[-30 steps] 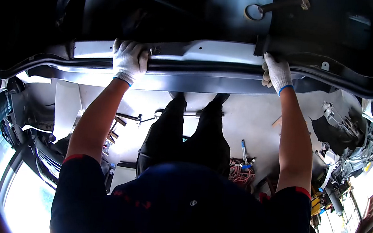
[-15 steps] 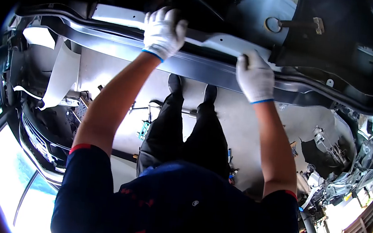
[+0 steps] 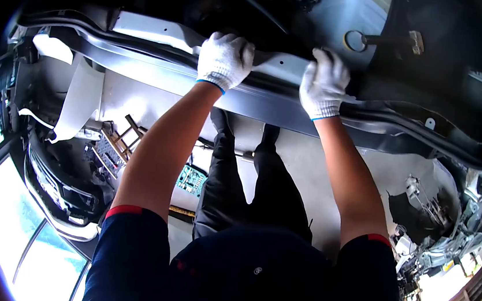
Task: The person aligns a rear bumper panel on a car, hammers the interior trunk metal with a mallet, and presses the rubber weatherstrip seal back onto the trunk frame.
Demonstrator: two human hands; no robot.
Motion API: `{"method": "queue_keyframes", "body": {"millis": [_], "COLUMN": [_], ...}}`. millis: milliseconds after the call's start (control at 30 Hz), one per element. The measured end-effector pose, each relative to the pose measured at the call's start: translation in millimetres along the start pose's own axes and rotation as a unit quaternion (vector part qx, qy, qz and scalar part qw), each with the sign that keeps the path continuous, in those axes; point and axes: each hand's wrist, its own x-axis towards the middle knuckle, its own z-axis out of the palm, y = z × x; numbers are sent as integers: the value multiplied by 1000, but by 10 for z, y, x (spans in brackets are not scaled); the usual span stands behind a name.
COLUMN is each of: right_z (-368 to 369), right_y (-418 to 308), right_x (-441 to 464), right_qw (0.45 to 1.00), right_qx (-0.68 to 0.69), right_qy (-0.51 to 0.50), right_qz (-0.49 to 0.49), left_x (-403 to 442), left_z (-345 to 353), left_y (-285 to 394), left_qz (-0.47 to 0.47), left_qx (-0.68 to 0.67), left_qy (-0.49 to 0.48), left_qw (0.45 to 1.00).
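A black rubber seal (image 3: 140, 48) runs along the edge of a car's open trunk, across the upper part of the view. My left hand (image 3: 224, 62), in a white glove with a blue cuff, closes over this edge left of the middle. My right hand (image 3: 324, 84), gloved alike, is curled over the same edge farther right. The gloves cover the seal where they grip, and the fingertips are partly hidden. Pale metal lip (image 3: 284, 66) shows between the hands, with the dark sill panel (image 3: 257, 105) below.
Inside the trunk lie a tape roll (image 3: 354, 41) and a hammer-like tool (image 3: 399, 41). Removed car parts (image 3: 63, 185) stand at left, near a green tool tray (image 3: 191, 180) on the floor. More dismantled parts (image 3: 421, 208) lie at right.
My left hand has shifted right and nearer to me, closing its fingers more. My right hand has moved slightly left and up, so the hands are closer together. The view has tilted a little.
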Motion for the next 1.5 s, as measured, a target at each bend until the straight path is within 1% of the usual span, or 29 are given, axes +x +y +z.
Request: {"method": "queue_keyframes", "body": {"millis": [33,67,100,133,167,200,233,333,433,467,500,567,633,700,767,833,900,933,967,1033,1100,1167,1200,1233,1300,1367,1400,1433,1500], "right_z": [94,105,47,18,37,64,87,230,376,528,543,599,594,648,690,681,735,715,708,662,629,618,638,618,610,639,645,634,636], "right_y": [-43,-52,-93,-108,-108,-138,-175,-386,-701,-791,-905,-1009,-977,-941,-931,-882,-768,-791,-815,-905,-990,-1024,-1041,-1062,-1033,-951,-936,-951,-944], "right_x": [25,55,115,121,111,135,140,163,301,270,302,249,273,247,227,220,155,195,241,224,291,294,311,313,300,279,268,273,271], "right_qw": [989,991,992,987,982,977,969,965,964,972,971,977,974,979,972,957,952,924,914,954,946,948,948,946,950,952,952,953,955], "right_qx": [-117,-87,-56,-52,-48,-71,-98,-127,-14,-28,-58,-102,-68,-77,-117,-151,-180,-241,-241,-156,-156,-141,-144,-149,-149,-144,-148,-152,-159], "right_qy": [-80,-98,-114,-151,-185,-200,-219,-221,-248,-214,-220,-188,-215,-191,-204,-247,-245,-292,-326,-257,-285,-284,-285,-289,-276,-271,-267,-262,-252], "right_qz": [35,15,-9,-3,-1,31,58,70,90,91,66,26,25,0,7,-12,-28,-46,-29,-10,18,13,12,16,-2,-5,-7,-10,-11], "left_x": [-43,-35,-26,-29,19,-7,-34,-35,-50,-53,-62,-76,-73,-87,-77,-101,-124,-145,-160,-213,-301,-410,-442,-465,-585,-513,-469,-422,-293], "left_z": [-29,-38,-61,-50,-192,-180,-117,-109,-109,-88,-48,30,4,-41,-103,-96,-98,-123,-138,-271,-525,-826,-1053,-1165,-1262,-1310,-1290,-1238,-1149], "left_y": [17,30,46,49,123,82,59,19,-22,-48,-84,-118,-127,-137,-162,-202,-262,-294,-356,-625,-1140,-1790,-2197,-2525,-3076,-3381,-3382,-3345,-3240], "left_qz": [-11,-16,-36,-43,-60,-49,-38,-19,-2,1,3,4,-11,-7,-11,0,-3,-1,3,28,57,45,63,56,73,146,153,171,149], "left_qx": [-2,1,25,40,45,8,8,-7,-11,-31,-35,-55,-75,-82,-105,-144,-188,-203,-260,-340,-311,-289,-244,-198,-68,-41,-13,-14,29], "left_qy": [-10,-23,-60,-56,-103,-67,-35,-2,24,32,29,35,23,24,0,20,30,41,26,93,153,168,111,71,106,42,28,19,-3], "left_qw": [1000,1000,997,997,992,996,999,1000,1000,999,999,998,997,996,994,989,982,978,965,936,936,942,961,976,989,988,988,985,988]}}
